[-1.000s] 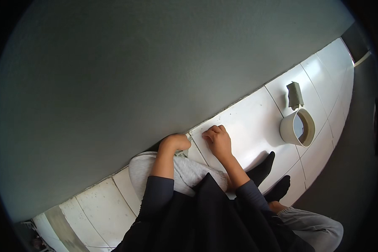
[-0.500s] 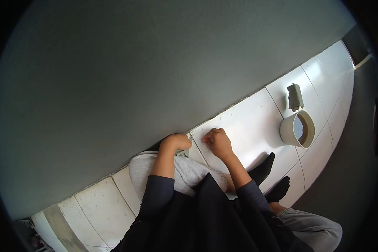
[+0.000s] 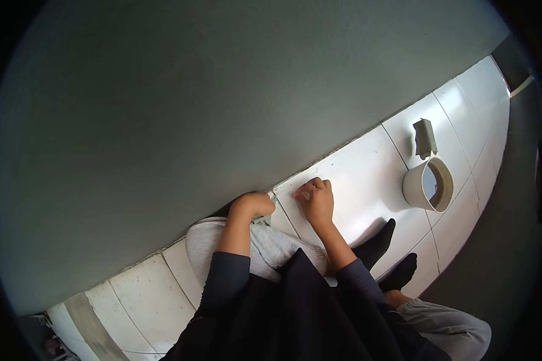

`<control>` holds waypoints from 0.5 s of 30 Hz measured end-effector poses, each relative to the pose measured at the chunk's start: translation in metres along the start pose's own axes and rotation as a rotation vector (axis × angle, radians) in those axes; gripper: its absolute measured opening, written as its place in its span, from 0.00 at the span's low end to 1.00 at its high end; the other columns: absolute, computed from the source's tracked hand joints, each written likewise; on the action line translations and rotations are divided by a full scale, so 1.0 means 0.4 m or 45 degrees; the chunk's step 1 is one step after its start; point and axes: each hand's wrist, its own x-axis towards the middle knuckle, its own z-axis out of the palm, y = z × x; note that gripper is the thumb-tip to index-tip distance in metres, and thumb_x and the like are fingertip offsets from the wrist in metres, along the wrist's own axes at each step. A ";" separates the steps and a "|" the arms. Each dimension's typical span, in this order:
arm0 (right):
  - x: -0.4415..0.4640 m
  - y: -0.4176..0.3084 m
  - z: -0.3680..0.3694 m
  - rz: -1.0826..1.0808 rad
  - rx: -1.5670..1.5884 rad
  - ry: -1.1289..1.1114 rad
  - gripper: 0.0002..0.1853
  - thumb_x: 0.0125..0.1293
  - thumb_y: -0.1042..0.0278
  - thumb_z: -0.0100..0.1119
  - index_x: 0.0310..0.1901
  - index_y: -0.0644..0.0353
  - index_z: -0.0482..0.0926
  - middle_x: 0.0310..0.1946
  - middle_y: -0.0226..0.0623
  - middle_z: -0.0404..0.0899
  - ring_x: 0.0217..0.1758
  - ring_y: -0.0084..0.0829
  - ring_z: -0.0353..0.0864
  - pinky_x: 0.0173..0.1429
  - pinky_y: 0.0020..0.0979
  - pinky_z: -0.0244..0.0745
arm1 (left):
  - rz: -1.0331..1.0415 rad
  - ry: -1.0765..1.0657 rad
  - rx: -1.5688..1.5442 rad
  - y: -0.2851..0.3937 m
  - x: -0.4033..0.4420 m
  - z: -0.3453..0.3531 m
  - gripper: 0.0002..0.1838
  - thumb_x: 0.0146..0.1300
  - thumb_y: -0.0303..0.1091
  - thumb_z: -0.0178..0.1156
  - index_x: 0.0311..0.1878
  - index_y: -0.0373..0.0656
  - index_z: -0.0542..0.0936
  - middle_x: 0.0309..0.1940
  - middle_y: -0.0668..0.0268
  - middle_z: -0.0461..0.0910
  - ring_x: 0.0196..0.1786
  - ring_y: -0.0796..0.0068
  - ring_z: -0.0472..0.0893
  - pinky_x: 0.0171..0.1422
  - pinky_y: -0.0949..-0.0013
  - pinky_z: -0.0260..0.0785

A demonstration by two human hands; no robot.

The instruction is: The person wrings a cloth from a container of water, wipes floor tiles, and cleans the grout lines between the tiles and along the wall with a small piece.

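My left hand point(image 3: 259, 204) is bent down beside the wall's foot, over my knee in grey trousers point(image 3: 271, 246). Its fingers are hidden behind the wrist. A small greenish-grey piece point(image 3: 262, 219) shows just under it. My right hand point(image 3: 315, 197) is over the white tiles near a joint line, thumb and fingers curled towards each other. Whatever lies between its fingertips is too small to make out.
A cream container point(image 3: 415, 188) of liquid stands on the white tiled floor point(image 3: 367, 174) at the right. Beside it lies a torn grey-green block point(image 3: 424, 137). A dark grey wall point(image 3: 162, 120) rises along the tiles. Two black-socked feet point(image 3: 376, 243) rest near the container.
My right hand has turned slightly and its fingers have shifted a little over the tile. My left hand has stayed in place. The view has moved very slightly.
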 end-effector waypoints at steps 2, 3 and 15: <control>0.003 -0.010 0.015 0.007 -0.036 0.008 0.08 0.43 0.65 0.71 0.24 0.55 0.83 0.31 0.31 0.77 0.40 0.37 0.72 0.42 0.36 0.71 | 0.003 -0.001 0.013 -0.006 0.015 0.007 0.25 0.52 0.33 0.46 0.53 0.35 0.78 0.56 0.50 0.75 0.57 0.56 0.77 0.61 0.59 0.66; 0.004 -0.012 0.024 0.012 -0.072 0.012 0.08 0.42 0.64 0.72 0.24 0.56 0.83 0.31 0.31 0.77 0.40 0.36 0.72 0.41 0.35 0.70 | 0.006 -0.002 0.022 -0.006 0.015 0.007 0.25 0.52 0.33 0.47 0.53 0.35 0.78 0.56 0.50 0.75 0.57 0.56 0.77 0.61 0.59 0.66; -0.045 0.024 0.020 -0.273 -0.040 -0.024 0.07 0.48 0.62 0.68 0.28 0.53 0.82 0.33 0.27 0.75 0.41 0.34 0.71 0.41 0.36 0.64 | 0.073 0.153 -0.018 -0.039 0.064 0.046 0.24 0.50 0.38 0.48 0.46 0.33 0.81 0.45 0.45 0.79 0.47 0.55 0.81 0.53 0.60 0.70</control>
